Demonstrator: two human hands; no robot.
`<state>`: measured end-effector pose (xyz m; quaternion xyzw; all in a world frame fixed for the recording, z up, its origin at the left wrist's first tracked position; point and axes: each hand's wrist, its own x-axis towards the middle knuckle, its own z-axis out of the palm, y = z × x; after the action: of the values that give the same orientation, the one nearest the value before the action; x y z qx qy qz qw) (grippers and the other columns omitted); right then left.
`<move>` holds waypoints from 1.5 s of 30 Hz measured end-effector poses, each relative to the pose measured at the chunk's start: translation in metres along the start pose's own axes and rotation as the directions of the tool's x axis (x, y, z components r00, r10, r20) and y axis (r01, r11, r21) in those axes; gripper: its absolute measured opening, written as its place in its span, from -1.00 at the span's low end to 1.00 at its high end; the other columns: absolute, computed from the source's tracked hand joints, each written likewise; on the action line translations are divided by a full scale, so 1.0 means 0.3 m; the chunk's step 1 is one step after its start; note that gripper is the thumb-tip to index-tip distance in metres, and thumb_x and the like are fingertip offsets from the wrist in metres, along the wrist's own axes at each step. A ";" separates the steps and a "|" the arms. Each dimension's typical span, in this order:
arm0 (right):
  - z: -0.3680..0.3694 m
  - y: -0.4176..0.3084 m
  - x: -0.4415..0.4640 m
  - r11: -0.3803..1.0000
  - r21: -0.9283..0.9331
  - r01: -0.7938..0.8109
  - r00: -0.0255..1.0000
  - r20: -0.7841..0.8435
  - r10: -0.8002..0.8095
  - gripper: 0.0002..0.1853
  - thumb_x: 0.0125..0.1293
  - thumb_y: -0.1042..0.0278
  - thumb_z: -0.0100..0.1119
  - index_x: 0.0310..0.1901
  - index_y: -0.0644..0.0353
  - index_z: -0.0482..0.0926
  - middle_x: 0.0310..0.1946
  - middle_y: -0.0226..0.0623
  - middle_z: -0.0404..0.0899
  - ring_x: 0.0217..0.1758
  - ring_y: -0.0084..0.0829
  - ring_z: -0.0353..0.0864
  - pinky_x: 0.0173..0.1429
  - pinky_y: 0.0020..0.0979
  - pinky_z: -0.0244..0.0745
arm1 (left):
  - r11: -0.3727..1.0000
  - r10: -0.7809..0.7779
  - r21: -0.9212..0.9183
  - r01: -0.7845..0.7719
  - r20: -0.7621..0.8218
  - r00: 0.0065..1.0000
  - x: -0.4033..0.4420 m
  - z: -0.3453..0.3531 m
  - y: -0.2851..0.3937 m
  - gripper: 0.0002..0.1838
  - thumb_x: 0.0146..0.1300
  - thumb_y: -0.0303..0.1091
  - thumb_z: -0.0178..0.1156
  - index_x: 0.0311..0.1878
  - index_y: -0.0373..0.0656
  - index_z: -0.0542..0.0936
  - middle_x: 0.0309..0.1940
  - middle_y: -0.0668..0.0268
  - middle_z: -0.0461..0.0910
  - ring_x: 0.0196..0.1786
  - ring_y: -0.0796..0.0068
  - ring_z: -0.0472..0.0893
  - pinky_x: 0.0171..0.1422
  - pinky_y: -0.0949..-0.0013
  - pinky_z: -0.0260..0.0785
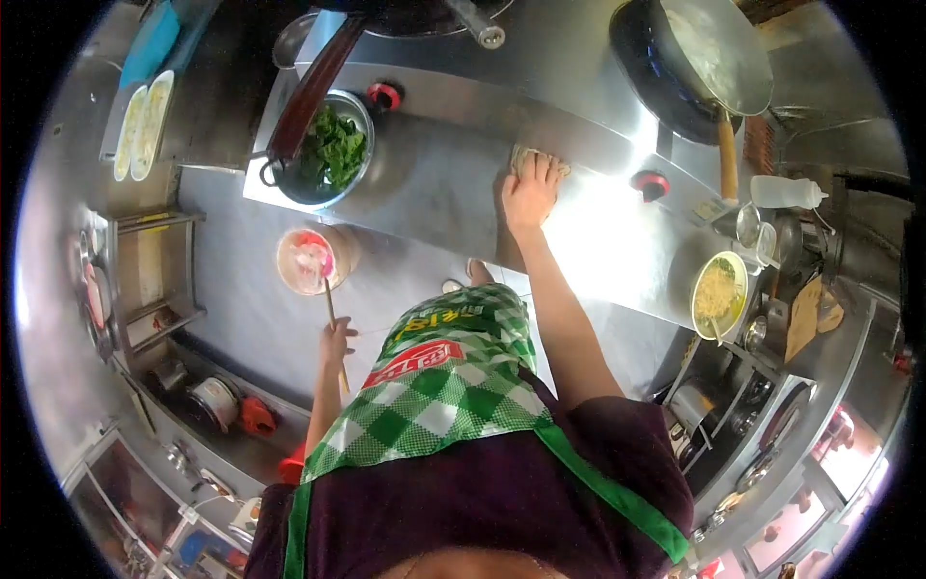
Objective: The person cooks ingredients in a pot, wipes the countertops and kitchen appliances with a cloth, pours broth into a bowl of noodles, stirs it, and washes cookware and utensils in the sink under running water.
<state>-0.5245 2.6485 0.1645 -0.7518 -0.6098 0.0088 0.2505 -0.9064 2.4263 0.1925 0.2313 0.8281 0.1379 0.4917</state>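
My right hand (532, 193) presses a crumpled beige cloth (526, 154) onto the steel counter (444, 174), close to the raised stove ledge. The cloth shows mostly beyond my fingertips. Low on the left, my left hand (335, 343) is closed round a long thin wooden stick (344, 374). Its far end reaches into a whitish bucket (345, 249) near the floor, where something pink and white shows; what is on the stick's end I cannot make out.
A metal bowl of leafy greens (338, 150) stands at the counter's left end, under a wok handle (313, 92). Two red knobs line the ledge. At right are a wooden-handled wok (709, 58), a bowl of chopped food (719, 294) and a squeeze bottle (786, 192).
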 end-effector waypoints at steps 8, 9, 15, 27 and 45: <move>-0.008 -0.166 -0.057 0.950 0.126 0.286 0.940 0.157 -0.304 -0.48 -0.05 0.36 0.04 0.05 0.22 0.32 0.06 -0.12 0.29 0.22 -0.01 0.14 0.28 0.00 0.00 | 0.878 0.317 -0.269 -0.397 -0.296 0.901 0.154 -0.062 0.538 -0.71 0.25 -0.21 -0.02 -0.20 -0.26 0.50 -0.46 0.33 0.51 -0.48 0.62 0.46 -0.54 0.56 0.33; -0.005 -0.186 -0.060 0.952 0.118 0.282 0.939 0.168 -0.299 -0.49 -0.05 0.36 0.04 0.03 0.23 0.34 0.05 -0.12 0.30 0.21 0.00 0.16 0.29 -0.01 0.00 | 0.867 0.359 -0.211 -0.451 -0.364 0.860 0.162 -0.086 0.581 -0.72 0.24 -0.23 -0.01 -0.18 -0.27 0.50 -0.46 0.32 0.51 -0.46 0.60 0.47 -0.48 0.53 0.35; 0.025 -0.215 -0.057 0.944 0.114 0.309 0.938 0.129 -0.323 -0.54 -0.06 0.37 -0.01 -0.03 0.30 0.38 0.04 -0.09 0.33 0.16 0.01 0.21 0.26 0.00 0.01 | 0.535 0.844 0.556 -0.636 -0.336 0.417 0.461 -0.376 0.725 -0.65 0.09 -0.38 0.08 0.00 -0.08 0.45 -0.11 0.07 0.48 -0.13 0.05 0.49 -0.10 0.21 0.36; 0.026 -0.285 -0.060 0.968 0.095 0.233 0.965 0.097 -0.242 -0.54 -0.02 0.36 -0.09 0.00 0.28 0.38 0.07 -0.04 0.30 0.14 0.10 0.20 0.24 -0.04 0.10 | 0.012 0.906 0.578 -0.816 0.338 0.253 0.756 -0.506 0.935 -0.77 0.00 -0.27 0.12 -0.24 -0.07 0.51 -0.39 0.23 0.53 -0.42 0.16 0.54 -0.37 0.18 0.39; 0.157 -0.549 -0.015 0.968 0.128 0.216 0.969 0.094 -0.229 -0.51 -0.02 0.40 -0.05 0.04 0.28 0.35 0.07 -0.09 0.29 0.17 0.03 0.17 0.27 -0.09 0.01 | 0.505 0.613 0.411 -0.759 0.449 0.651 0.692 -0.420 0.971 -0.59 0.01 -0.05 0.12 -0.45 -0.32 0.54 -0.54 -0.02 0.52 -0.48 -0.01 0.51 -0.35 0.13 0.35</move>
<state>-0.6909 2.6832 0.1860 -0.6612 -0.7014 0.0568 0.2600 -1.0301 2.7831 0.2298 0.6921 0.5990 0.0407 0.4008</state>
